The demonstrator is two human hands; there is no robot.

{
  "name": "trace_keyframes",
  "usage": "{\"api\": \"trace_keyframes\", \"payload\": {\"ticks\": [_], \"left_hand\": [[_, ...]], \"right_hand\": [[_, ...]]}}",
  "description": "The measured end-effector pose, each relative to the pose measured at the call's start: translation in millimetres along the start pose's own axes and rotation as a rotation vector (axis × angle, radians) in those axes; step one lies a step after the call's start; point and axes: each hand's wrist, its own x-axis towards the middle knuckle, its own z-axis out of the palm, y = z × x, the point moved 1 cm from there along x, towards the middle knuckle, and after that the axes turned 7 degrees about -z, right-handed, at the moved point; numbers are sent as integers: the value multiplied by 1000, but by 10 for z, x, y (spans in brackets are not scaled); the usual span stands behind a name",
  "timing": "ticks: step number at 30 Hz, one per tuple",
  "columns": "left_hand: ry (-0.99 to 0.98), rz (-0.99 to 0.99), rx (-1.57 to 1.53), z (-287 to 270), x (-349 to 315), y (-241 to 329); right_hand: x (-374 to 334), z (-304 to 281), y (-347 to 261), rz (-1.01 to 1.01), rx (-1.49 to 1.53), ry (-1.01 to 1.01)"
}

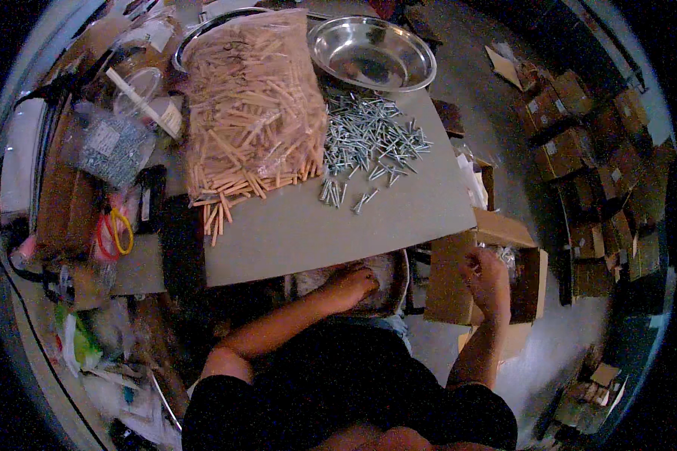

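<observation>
Your bench [316,233] is a flat grey board that fills the middle of the view, its near edge just above your 2 hands. On its far left part lies a big clear bag of pale wooden dowels [252,105], bulging, with a few loose dowels spilled out at its near corner. Behind it, at the far edge, sits a shiny round steel bowl [372,52]. To the right of the bag spreads a loose heap of silvery screws [368,139], thinning to a few stray ones toward you.

Off the bench's right near corner stands an open brown cardboard box [447,282], its flaps up, with something pale and crinkled showing inside. Your right hand [487,278] is over that box, fingers curled in a loose fist; you cannot tell from here whether its grip holds anything.

Your left hand [351,286] rests just under the bench's near edge, on a whitish tray-like thing, fingers bent under; its grip cannot be made out either.

At the far left, among clutter, lie scissors with red and yellow handles [115,233].
</observation>
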Motion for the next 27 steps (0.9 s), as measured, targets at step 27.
{"api": "trace_keyframes", "payload": {"ticks": [27], "left_hand": [[715, -94, -703, 322, -587, -546]], "right_hand": [[809, 1072, -3100, -1324, 116, -100]]}}
